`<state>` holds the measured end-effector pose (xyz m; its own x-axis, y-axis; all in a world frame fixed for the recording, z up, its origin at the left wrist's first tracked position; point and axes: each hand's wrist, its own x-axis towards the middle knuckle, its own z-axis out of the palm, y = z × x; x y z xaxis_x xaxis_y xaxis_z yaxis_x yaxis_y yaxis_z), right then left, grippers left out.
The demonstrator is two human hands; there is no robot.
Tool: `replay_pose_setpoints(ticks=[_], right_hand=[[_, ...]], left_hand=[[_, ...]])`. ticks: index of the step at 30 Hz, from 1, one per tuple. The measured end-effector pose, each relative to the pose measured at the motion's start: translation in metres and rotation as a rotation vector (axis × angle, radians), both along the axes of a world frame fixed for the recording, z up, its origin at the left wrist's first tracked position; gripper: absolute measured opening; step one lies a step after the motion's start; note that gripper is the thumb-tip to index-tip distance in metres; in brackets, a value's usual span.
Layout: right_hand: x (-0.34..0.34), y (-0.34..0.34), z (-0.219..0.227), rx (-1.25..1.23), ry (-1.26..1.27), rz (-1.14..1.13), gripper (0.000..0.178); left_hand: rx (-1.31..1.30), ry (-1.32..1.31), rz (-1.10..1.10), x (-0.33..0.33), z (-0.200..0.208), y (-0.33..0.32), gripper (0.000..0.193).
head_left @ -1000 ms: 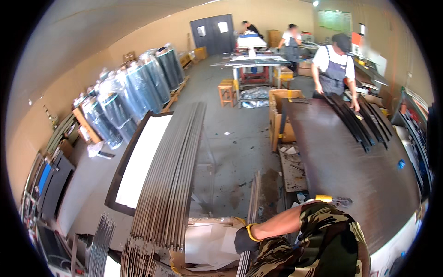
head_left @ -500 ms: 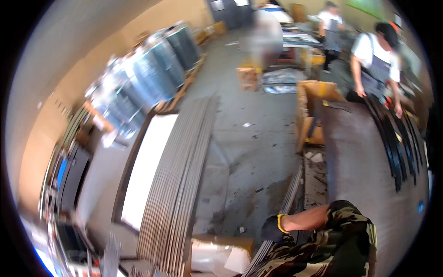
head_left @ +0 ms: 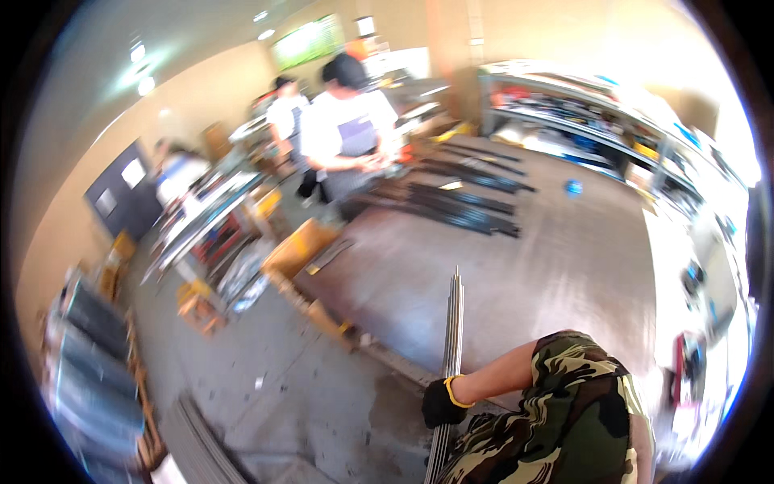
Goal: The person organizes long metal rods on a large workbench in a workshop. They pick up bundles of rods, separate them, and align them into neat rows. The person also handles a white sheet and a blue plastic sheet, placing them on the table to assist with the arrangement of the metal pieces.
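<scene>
My right hand [head_left: 443, 403], in a black glove with a yellow cuff, is closed round a bundle of long, thin grey metal strips [head_left: 455, 323]. The far ends of the bundle reach over the near left part of a large brown-topped table [head_left: 548, 282]; its near end runs out of view at the bottom. My right forearm comes in from a camouflage sleeve, which hides part of the floor and the table's near edge. My left hand is out of view. Several black strips [head_left: 463, 211] lie across the far side of the table.
A person in an apron [head_left: 351, 133] stands at the table's far left corner. A cardboard box [head_left: 300, 248] touches its left side. Loaded shelves [head_left: 576, 121] stand behind it. A wooden stool [head_left: 199, 306], wrapped rolls [head_left: 89, 371] and grey strips [head_left: 201, 444] are at left.
My view has swung to the right, toward the table. The metal strips in my right hand have come up from low beside the table, and their far ends are now over its top.
</scene>
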<state>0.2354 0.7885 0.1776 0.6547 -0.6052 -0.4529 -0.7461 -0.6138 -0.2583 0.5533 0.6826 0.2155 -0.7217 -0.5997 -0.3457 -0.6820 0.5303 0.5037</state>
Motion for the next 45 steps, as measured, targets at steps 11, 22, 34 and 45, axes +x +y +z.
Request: replay_pose_setpoints(ticks=[11, 22, 34, 45], right_hand=[[-0.056, 0.262, 0.026, 0.384, -0.205, -0.941, 0.041], [0.091, 0.406, -0.020, 0.348, -0.377, -1.952, 0.064], [0.171, 0.302, -0.009, -0.147, -0.624, -2.954, 0.041], [0.073, 0.365, -0.122, -0.505, -0.333, -3.077, 0.038]], left_hand=[[-0.003, -0.118, -0.667, -0.142, 0.005, -0.029, 0.030], [-0.423, -0.013, -1.490, -0.409, -0.019, -0.039, 0.017], [-0.677, 0.543, -2.245, -0.702, -0.097, 0.298, 0.015], [-0.249, 0.815, -1.669, -0.758, -0.163, 0.389, 0.044]])
